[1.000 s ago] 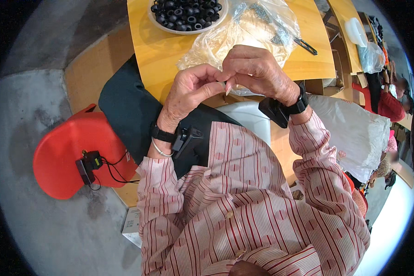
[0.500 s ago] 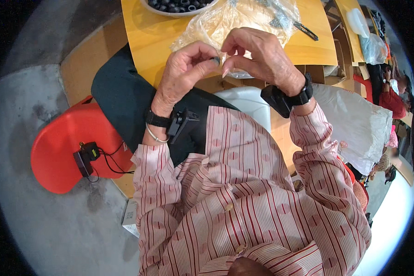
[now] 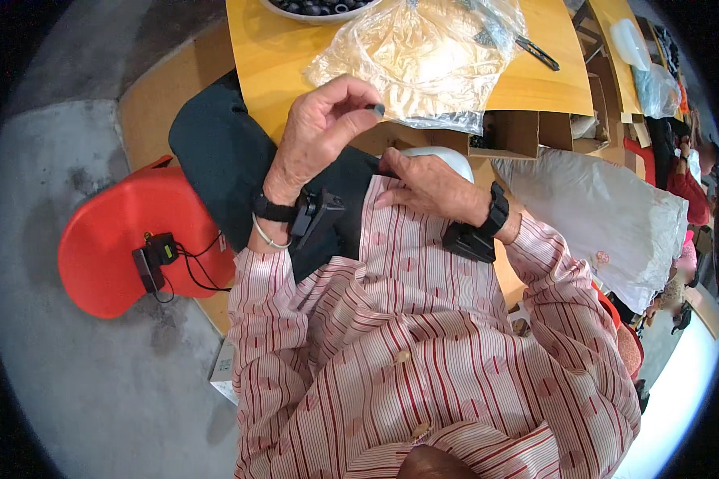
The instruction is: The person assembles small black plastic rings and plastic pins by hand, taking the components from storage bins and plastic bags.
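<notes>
The shirt is pale with thin dark-red and pinkish stripes and scattered rounded pinkish-red patches. Its front shows round, cream-tan buttons. The long sleeves have the same pattern and end short of the wrists. The left wrist wears a black strap with a blocky black box, plus a thin pale bangle. The right wrist has a matching black band and a dark case. The trousers are plain, very dark green.

Pc is blk, tbl yel, chair red, shirt red-striped.
</notes>
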The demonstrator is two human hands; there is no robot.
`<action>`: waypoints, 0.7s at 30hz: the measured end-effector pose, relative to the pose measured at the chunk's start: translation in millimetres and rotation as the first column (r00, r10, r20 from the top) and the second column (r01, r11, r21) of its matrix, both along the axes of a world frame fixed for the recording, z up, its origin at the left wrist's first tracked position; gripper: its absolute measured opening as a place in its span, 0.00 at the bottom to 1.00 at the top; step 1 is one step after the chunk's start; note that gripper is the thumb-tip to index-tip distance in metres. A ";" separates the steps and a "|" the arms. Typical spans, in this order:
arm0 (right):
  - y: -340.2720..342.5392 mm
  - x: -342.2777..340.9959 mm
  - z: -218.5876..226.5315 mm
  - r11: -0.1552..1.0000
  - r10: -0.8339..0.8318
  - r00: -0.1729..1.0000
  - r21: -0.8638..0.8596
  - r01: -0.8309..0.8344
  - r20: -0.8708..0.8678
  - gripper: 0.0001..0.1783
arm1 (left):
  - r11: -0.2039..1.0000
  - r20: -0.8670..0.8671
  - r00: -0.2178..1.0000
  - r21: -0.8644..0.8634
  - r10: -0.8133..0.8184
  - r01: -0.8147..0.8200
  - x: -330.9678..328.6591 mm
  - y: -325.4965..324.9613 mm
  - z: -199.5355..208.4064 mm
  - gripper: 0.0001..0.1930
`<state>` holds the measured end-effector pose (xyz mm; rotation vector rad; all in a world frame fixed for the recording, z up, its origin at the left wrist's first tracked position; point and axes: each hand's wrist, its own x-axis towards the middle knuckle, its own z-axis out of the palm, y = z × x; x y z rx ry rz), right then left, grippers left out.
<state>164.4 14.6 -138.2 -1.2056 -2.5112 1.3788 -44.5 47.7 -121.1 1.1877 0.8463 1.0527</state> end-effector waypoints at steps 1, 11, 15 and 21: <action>-2.3 2.1 3.7 1.000 0.002 1.000 0.007 -0.002 -0.002 0.30 | 1.000 -0.002 1.000 0.007 0.002 -0.002 1.0 -8.9 1.2 0.07; -45.8 24.3 42.7 0.938 -0.051 0.986 -0.345 -0.007 -0.158 0.19 | 0.987 -0.262 0.965 0.151 -0.008 0.049 16.9 -81.2 8.0 0.08; -70.5 34.9 47.9 0.896 -0.039 0.972 -0.439 -0.069 -0.231 0.13 | 0.976 -0.314 0.950 0.207 0.000 0.068 26.3 -110.8 3.0 0.09; -90.4 45.0 45.0 0.969 -0.042 0.948 -0.243 -0.038 -0.315 0.12 | 0.963 -0.376 0.927 0.254 0.013 0.089 37.6 -138.9 -2.9 0.09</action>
